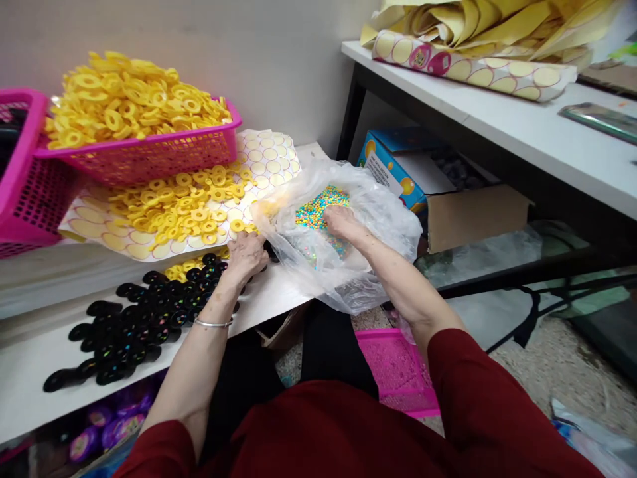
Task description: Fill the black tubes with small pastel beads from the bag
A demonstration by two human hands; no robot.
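Note:
My right hand (340, 221) reaches into a clear plastic bag (378, 219) full of small pastel beads (318, 204), its fingers curled down into the beads. My left hand (247, 255) rests closed on the white shelf board (269, 299), over black round pieces (144, 318) that carry coloured specks. What its fingers hold is hidden. A silver bangle sits on my left wrist.
Yellow rings (179, 206) lie piled on a circle-printed sheet, and more fill a pink basket (149, 156). A second pink basket (20, 179) stands far left. An open cardboard box (448, 199) sits under a white table (522, 126) bearing yellow backing sheets. A pink tray (398, 372) lies on the floor.

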